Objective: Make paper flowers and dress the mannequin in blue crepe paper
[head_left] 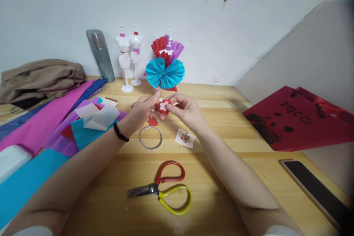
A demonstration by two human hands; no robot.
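Between my two hands is a small red paper flower (159,108) with a white flower-shaped piece on its face. My right hand (186,108) pinches it from the right with thumb and fingers. My left hand (143,112), a black band at its wrist, supports the flower from the left, its fingers partly behind it. Another red paper piece (152,122) shows just below my left fingers. On the table under my hands are a ring of tape (140,140) and a white card (180,140) with a brown figure. Nearer me lie scissors (152,189) with one red and one yellow handle.
Coloured paper sheets (35,127) and a brown cloth (44,79) cover the left side. A grey bottle (103,59), two white dress forms (125,59) and a form in a pleated paper dress (165,73) stand behind. At right are a red bag (287,118) and a phone (315,191).
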